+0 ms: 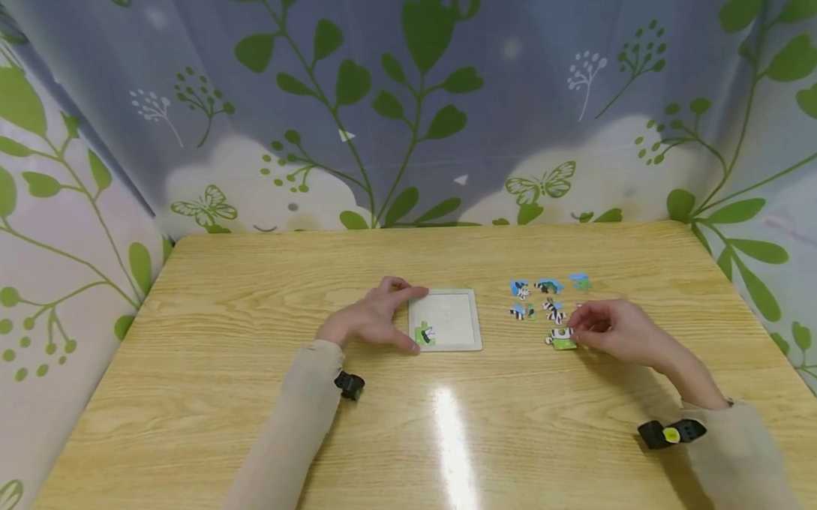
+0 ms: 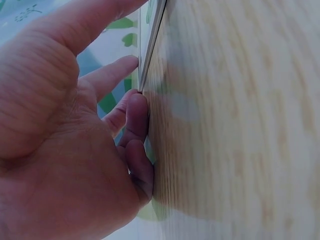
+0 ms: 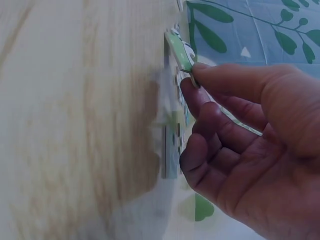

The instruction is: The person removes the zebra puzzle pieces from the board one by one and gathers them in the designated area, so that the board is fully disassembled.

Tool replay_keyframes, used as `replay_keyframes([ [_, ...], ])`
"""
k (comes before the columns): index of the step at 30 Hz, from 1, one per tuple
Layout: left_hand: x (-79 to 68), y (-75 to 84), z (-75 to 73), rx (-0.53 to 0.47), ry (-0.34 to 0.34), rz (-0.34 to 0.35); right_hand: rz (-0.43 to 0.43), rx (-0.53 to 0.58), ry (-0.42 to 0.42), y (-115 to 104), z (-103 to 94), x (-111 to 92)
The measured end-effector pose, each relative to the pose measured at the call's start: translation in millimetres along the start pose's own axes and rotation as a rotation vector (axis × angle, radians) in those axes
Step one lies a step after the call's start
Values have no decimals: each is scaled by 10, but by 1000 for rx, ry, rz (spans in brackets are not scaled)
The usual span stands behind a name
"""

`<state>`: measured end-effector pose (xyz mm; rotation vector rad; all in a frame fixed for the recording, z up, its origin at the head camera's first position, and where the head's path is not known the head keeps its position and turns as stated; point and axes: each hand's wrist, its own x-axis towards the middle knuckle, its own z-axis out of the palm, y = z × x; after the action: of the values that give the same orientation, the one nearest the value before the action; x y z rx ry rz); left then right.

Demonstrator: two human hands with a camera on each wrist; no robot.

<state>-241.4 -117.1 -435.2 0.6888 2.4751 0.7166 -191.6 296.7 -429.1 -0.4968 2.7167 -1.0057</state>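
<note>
My left hand (image 1: 377, 316) lies at the left side of a white square puzzle tray (image 1: 477, 320), thumb and index finger spread straight to its near and far left corners. In the left wrist view the remaining fingers (image 2: 137, 120) of that hand rest by the tabletop. One green puzzle piece (image 1: 421, 334) with a black-and-white print sits in the tray's near left corner. Between thumb and index finger my right hand (image 1: 617, 330) pinches another puzzle piece (image 1: 563, 340), green with black-and-white print. The right wrist view shows this puzzle piece (image 3: 180, 52) tilted, its edge at the fingertips.
Several loose puzzle pieces (image 1: 548, 287) in blue, green, black and white lie right of the tray, just beyond my right hand. They rest on a wood-grain table (image 1: 261, 283). Leaf-patterned curtains (image 1: 404, 120) stand along its back and sides.
</note>
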Motion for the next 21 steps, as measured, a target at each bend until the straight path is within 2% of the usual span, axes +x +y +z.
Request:
replay_keyframes([
  [7,11,-4,3,12,3,-3,1,-85,5,48,0,25],
  [13,11,0,12,7,7,-6,-12,-114,23,67,15,37],
  [21,4,-6,13,0,8,-11,-36,-59,55,-127,106,71],
])
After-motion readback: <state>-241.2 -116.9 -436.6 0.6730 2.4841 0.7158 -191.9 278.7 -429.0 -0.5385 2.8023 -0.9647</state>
